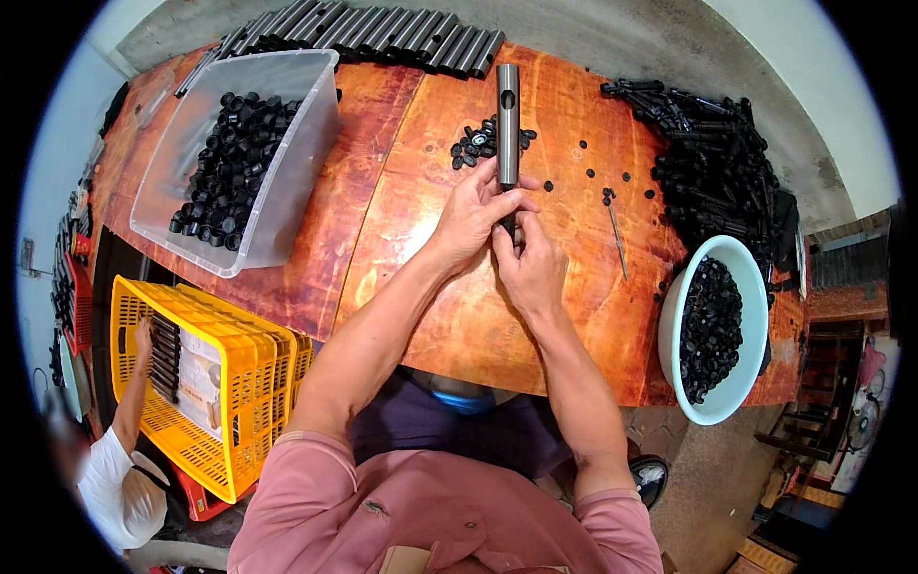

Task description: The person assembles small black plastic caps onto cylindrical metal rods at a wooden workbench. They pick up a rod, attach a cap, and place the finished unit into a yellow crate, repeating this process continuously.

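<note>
A shiny metal tube [508, 153] with an oval hole near its far end stands out over the table, pointing away from me. My left hand [469, 218] is closed around its near end. Below the tube, a black rod-like part [508, 226] runs in line with it, and my right hand [532, 266] pinches this part between thumb and fingers. How far the black part reaches into the tube is hidden by my fingers. Just beyond my left hand lies a small heap of black round caps [470, 147], partly behind the tube.
A clear plastic bin [304, 182] of black caps stands left; a pale blue basin [676, 330] of small black pieces stands right. Metal tubes [382, 36] line the back, near piled black parts [712, 163]. A thin rod [618, 244] lies right. A co-worker's arm [131, 397] reaches into a yellow crate [239, 383].
</note>
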Tool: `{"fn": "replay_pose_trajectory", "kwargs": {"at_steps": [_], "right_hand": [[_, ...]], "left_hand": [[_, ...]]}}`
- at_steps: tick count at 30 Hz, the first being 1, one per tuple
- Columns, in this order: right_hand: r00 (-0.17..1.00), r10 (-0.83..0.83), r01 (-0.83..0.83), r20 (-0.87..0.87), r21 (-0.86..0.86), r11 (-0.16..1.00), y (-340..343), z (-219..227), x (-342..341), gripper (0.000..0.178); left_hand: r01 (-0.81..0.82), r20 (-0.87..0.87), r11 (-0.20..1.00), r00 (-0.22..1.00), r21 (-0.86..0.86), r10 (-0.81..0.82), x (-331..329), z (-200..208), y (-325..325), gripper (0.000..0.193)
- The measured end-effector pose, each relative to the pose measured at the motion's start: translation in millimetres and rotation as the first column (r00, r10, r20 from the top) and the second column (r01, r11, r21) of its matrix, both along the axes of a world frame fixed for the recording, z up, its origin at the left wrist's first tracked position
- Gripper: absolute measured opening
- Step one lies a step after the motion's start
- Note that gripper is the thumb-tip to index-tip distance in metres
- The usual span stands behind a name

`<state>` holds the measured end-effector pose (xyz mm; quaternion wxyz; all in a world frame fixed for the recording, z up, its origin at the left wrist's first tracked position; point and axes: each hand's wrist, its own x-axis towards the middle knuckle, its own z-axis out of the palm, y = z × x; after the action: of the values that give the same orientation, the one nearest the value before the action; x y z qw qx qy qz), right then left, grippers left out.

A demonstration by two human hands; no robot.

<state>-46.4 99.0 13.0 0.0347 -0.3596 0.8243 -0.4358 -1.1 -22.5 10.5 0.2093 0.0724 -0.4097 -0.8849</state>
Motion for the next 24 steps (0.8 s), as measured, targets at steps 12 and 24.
{"fn": "replay_pose_trajectory", "kwargs": {"at_steps": [12, 24], "right_hand": [[0.767, 0.279, 0.203, 0.577, -0.632, 0.748, 21.4, 18.3, -71.4, 0.040], [0.637, 0.372, 0.164, 0.675, -0.590, 0.790, 23.5, 4.8, -74.6, 0.031]], "left_hand": [[0.444, 0.043, 0.894, 0.894, 0.061, -0.446, 3.2, -3.7, 8.2, 0.045], [0.361, 0.195, 0.931, 0.910, 0.057, -0.365, 0.6, -1.9, 21.3, 0.032]]}}
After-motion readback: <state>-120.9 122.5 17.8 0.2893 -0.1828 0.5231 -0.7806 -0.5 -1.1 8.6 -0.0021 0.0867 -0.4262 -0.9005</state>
